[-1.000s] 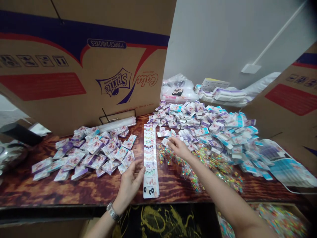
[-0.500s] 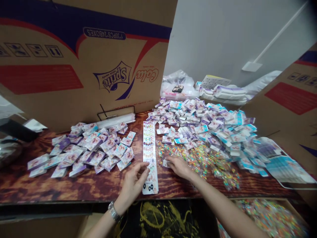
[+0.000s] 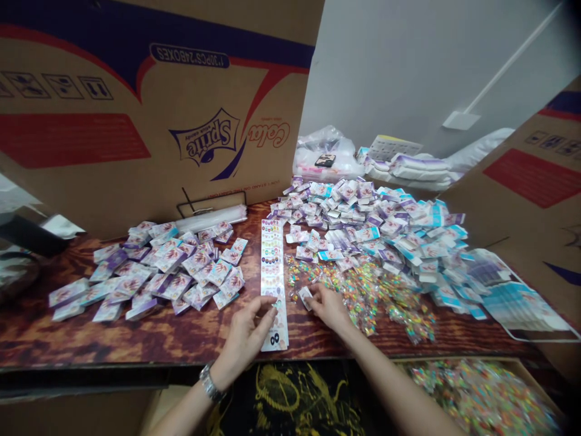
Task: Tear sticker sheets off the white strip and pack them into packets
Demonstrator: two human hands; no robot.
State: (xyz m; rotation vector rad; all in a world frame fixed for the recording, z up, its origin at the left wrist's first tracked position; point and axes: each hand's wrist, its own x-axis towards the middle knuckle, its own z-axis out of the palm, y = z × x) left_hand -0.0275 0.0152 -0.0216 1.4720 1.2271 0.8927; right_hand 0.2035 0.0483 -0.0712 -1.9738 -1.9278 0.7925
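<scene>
My left hand (image 3: 254,327) is over the lower part of a stack of long printed sticker strips (image 3: 272,260); its thumb and fingers are curved toward each other, and what lies between them is too small to tell. To its right, my right hand (image 3: 327,307) pinches a small white card or box (image 3: 305,297) just above the table. Small bags of colourful candy (image 3: 363,297) lie beside and beyond my right hand. Behind them is a large heap of small purple, white and blue boxes (image 3: 385,224). Another pile of such boxes (image 3: 167,266) lies left of the strips.
A big cardboard carton (image 3: 158,121) stands at the back left, another (image 3: 535,175) at the right. Plastic bags (image 3: 324,154) lie at the back. Flat cartons (image 3: 521,300) rest on the right. An open box of candy bags (image 3: 481,393) is below the table edge (image 3: 204,365).
The white piece in my right hand shows more and is tilted. My left hand has shifted slightly over the strips. The whole view has moved a little.
</scene>
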